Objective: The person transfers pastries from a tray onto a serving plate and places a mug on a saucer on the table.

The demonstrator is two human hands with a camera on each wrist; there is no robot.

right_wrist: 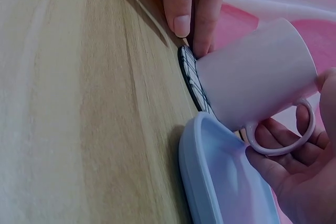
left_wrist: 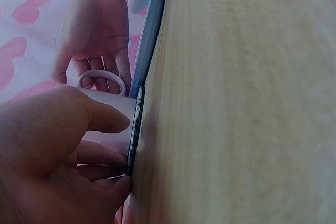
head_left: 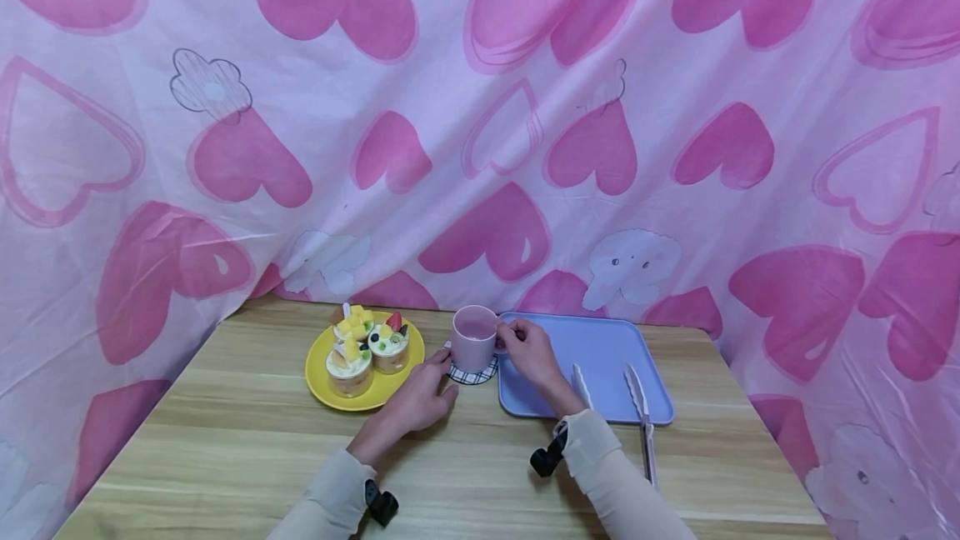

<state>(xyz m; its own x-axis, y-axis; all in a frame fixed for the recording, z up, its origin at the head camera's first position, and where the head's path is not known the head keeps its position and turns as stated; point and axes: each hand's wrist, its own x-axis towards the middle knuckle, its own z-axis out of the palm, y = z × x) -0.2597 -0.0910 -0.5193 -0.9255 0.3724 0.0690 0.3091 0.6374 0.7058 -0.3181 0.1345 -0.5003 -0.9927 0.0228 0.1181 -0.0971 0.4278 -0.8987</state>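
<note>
A pale pink mug point(head_left: 474, 340) stands upright on a round black-and-white checked coaster point(head_left: 480, 375). My right hand point(head_left: 529, 348) holds the mug by its handle point(right_wrist: 281, 149), fingers curled about the loop and thumb up near the rim. On the other side, my left hand point(head_left: 422, 397) has its fingers stretched out at the coaster's edge, close beside the mug's base. In the left wrist view its thumb point(left_wrist: 113, 118) and fingertips come right up to the coaster's rim, low by the tabletop.
Left of the mug, a yellow plate point(head_left: 321, 377) carries three fruit-topped dessert cups point(head_left: 351, 369). A blue tray point(head_left: 592, 340) lies to the right, with metal tongs point(head_left: 647, 432) across its front edge. Behind the wooden table point(head_left: 480, 457) hangs a pink heart-patterned curtain point(head_left: 420, 148).
</note>
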